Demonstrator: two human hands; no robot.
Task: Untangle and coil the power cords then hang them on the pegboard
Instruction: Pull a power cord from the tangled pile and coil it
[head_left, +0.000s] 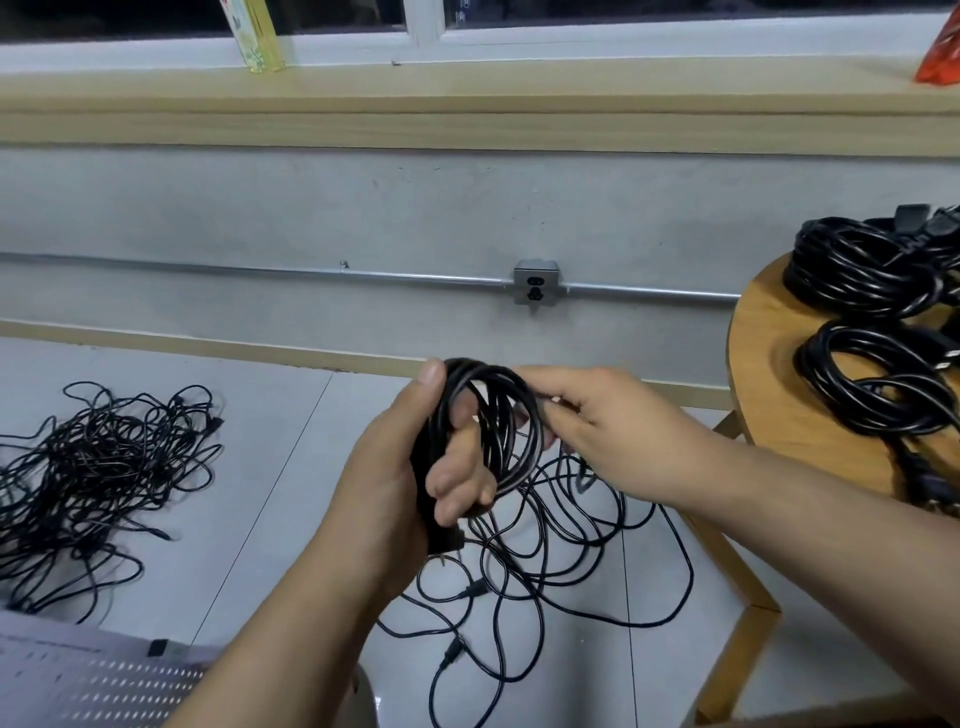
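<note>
Left hand (395, 467) round coil (493, 376); right hand (608, 421) beside

A coil (493, 415) is sitting at the centre between the hands: the left hand (395, 467) is gripping it from the left, and the right hand (608, 426) is pinching its right side. Beneath it, loose cords (545, 571) are sprawling on the floor (270, 426). A tangled pile (98, 467) is lying on the floor well to the left. The bench (769, 364) is standing at the right, carrying a rear coiled cord (862, 270) and, before it, a front coiled cord (878, 379). A pegboard (78, 680) is lying at the lower left, nearest the person. On the wall (311, 208) behind, an outlet (535, 288) is sitting on a conduit (260, 270) running left to right. Above, a sill (467, 109) is carrying a bottle (262, 36) at the left and a packet (940, 52) at the far right.
</note>
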